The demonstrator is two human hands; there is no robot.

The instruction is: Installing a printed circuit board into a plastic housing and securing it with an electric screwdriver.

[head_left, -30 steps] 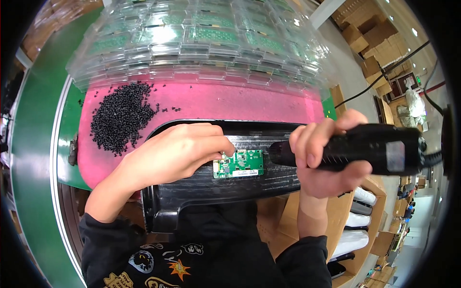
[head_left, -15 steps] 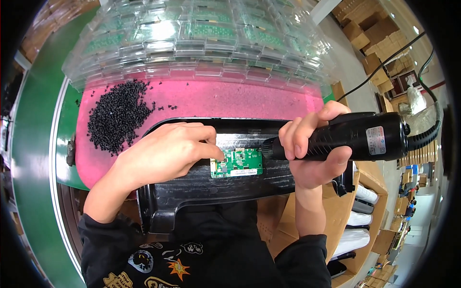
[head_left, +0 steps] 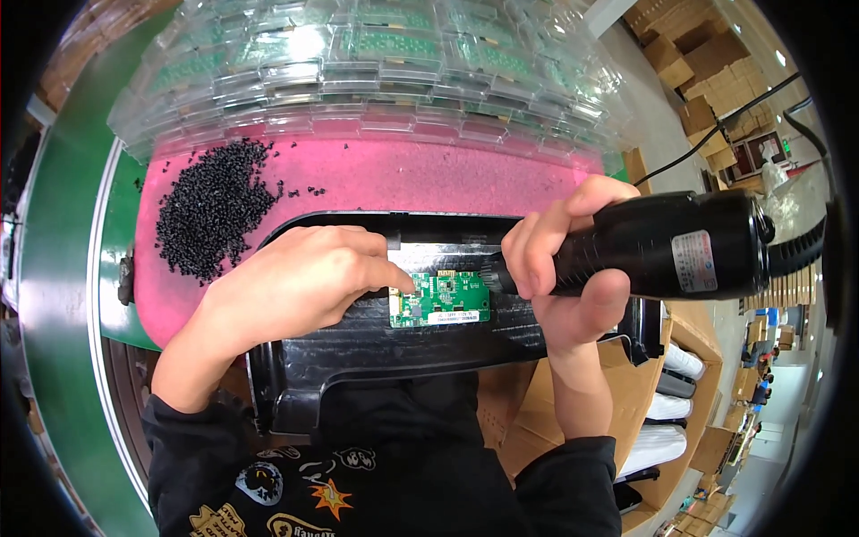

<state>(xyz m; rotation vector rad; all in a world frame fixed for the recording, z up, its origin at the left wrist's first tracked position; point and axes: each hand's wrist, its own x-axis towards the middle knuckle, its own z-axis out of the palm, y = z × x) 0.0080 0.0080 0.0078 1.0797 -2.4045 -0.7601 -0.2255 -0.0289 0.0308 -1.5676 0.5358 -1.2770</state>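
Note:
A green circuit board (head_left: 461, 300) lies inside a long black plastic housing (head_left: 403, 351) across my lap. My left hand (head_left: 313, 279) is curled over the board's left end, its index fingertip touching the upper left corner; the thumb is hidden. My right hand (head_left: 564, 259) wraps round a thick black electric screwdriver (head_left: 640, 255) with a corded rear end. The tool lies nearly level, its dark ribbed nose at the board's upper right corner. Whether its tip touches a screw there cannot be made out.
A heap of small black screws (head_left: 210, 210) lies on a pink mat (head_left: 420, 179). Behind it rise stacked clear plastic trays (head_left: 358, 89) holding green boards. A cardboard box (head_left: 573, 403) with wrapped parts stands right of my lap. A black cable (head_left: 716, 130) hangs at right.
The screwdriver's nose and my right hand have shifted slightly left toward the board. My left hand keeps its place at the board's corner. The whole view has moved a little.

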